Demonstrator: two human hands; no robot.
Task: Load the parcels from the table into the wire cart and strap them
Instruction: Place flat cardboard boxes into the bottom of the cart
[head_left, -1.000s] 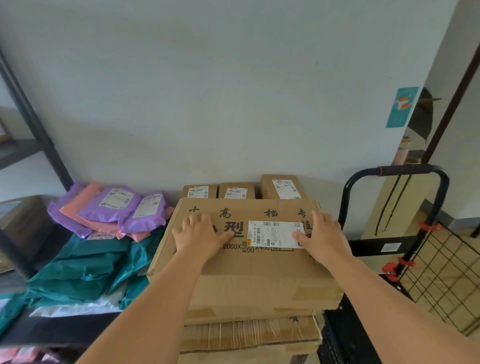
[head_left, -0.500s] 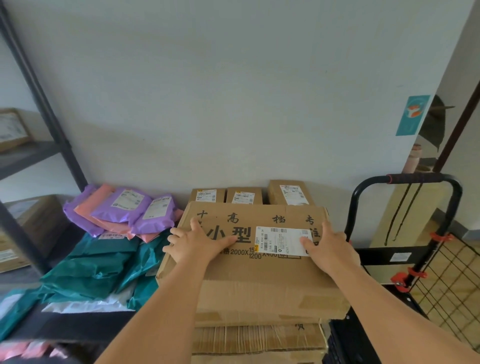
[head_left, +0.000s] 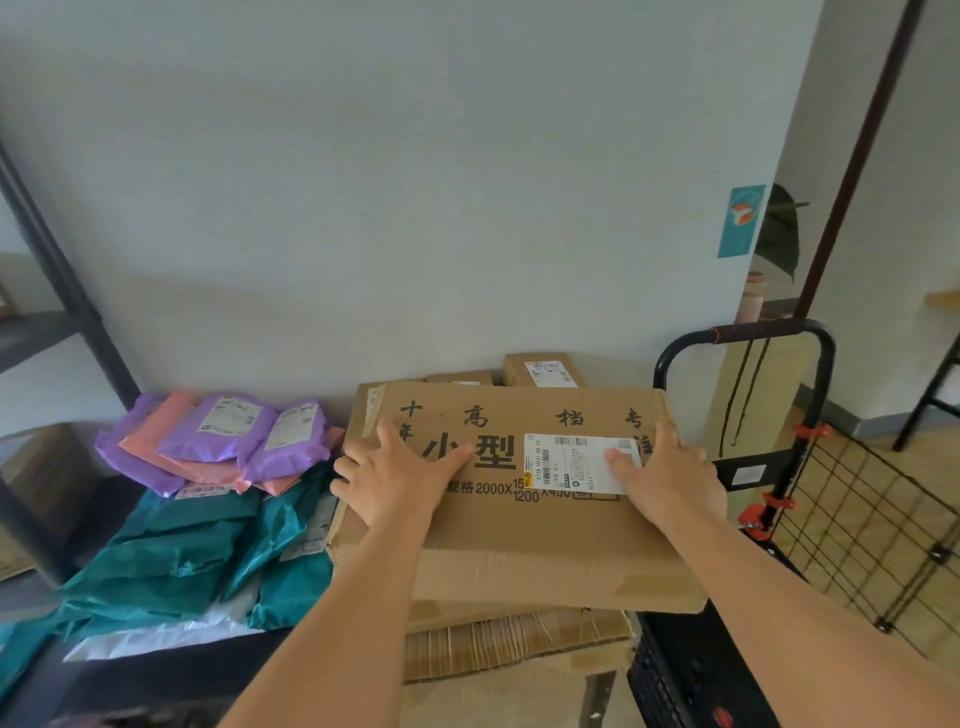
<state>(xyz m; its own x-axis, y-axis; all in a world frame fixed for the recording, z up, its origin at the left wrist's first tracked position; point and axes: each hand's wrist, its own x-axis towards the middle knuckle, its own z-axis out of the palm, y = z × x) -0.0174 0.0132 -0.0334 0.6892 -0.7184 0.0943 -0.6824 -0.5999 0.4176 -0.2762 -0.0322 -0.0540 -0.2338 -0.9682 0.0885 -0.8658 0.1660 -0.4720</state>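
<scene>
A large flat cardboard box (head_left: 519, 545) with black printed characters and a white shipping label lies on top of a stack of cartons on the table. My left hand (head_left: 395, 478) lies on its top near the left edge, fingers spread and bent over that edge. My right hand (head_left: 665, 473) presses flat on the top at the right, thumb on the label. The wire cart (head_left: 857, 519), black with a looped handle and red clips, stands to the right of the table. Dark cords hang from its handle.
Purple and pink mailer bags (head_left: 223, 441) and teal bags (head_left: 171, 556) pile on the table's left. Small cardboard boxes (head_left: 540, 370) stand against the wall behind the big box. A dark metal shelf frame (head_left: 62, 291) rises at far left.
My left hand has slid left to the box's left edge. The box and my right hand look unchanged; the view has shifted slightly.
</scene>
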